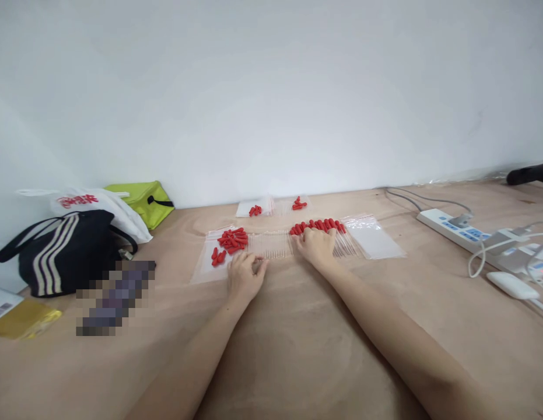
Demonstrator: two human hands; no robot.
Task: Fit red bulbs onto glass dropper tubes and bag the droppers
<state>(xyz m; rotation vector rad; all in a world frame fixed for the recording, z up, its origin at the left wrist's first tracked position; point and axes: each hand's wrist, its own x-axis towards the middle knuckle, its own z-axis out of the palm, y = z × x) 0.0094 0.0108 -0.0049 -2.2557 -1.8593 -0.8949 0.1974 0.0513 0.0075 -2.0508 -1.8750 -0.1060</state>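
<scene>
My left hand (245, 274) rests at the near right edge of a clear zip bag (205, 271), its thumb and index finger curled toward each other. What they hold, if anything, is too small to make out. Beyond it on the bag lies a pile of loose red rubber bulbs (233, 239). Thin clear glass tubes (273, 245) lie side by side between my hands. My right hand (315, 246) is closed over the left part of a row of glass droppers (347, 245) with red bulbs (330, 224). Its fingertips are hidden.
Two small bags with red bulbs (255, 210) lie near the wall. A flat zip bag (376, 238) lies right of the droppers. Farther right are a power strip (446, 224) and cables. A black striped bag (65, 251) and a green bag (144, 201) stand left.
</scene>
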